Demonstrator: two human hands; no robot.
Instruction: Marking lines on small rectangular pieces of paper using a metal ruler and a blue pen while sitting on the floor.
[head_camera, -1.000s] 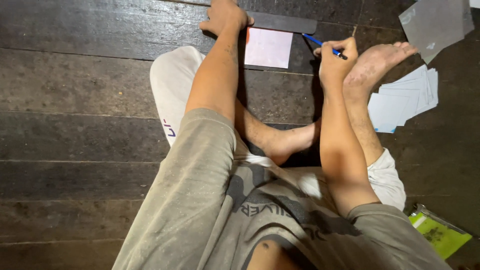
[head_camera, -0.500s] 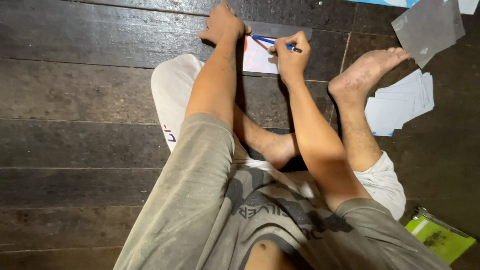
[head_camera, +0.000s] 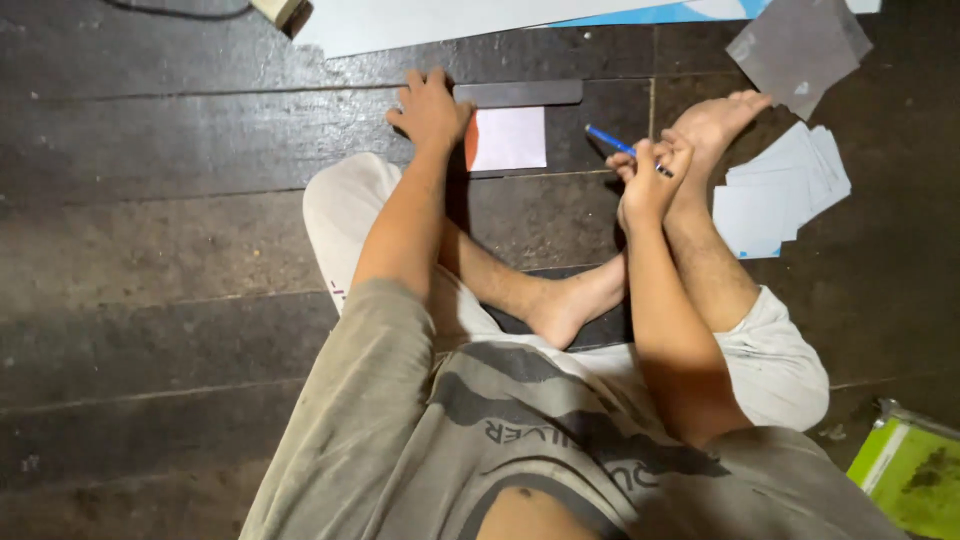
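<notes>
I sit cross-legged on a dark wooden floor. My left hand (head_camera: 430, 108) presses flat on the left end of a dark ruler (head_camera: 525, 93), which lies along the top edge of a small pink paper square (head_camera: 507, 139). The paper's left edge shows orange. My right hand (head_camera: 648, 178) is shut on a blue pen (head_camera: 612, 142), held in the air to the right of the paper, close to my right foot (head_camera: 715, 120).
A fanned stack of white paper squares (head_camera: 778, 190) lies right of my foot. Grey sheets (head_camera: 800, 45) sit at the top right, a large pale sheet (head_camera: 450, 18) along the top edge, a green object (head_camera: 910, 470) at the bottom right.
My right hand with the pen has left the paper and swung right toward my foot. The view has tilted, showing more floor and the pale sheet above.
</notes>
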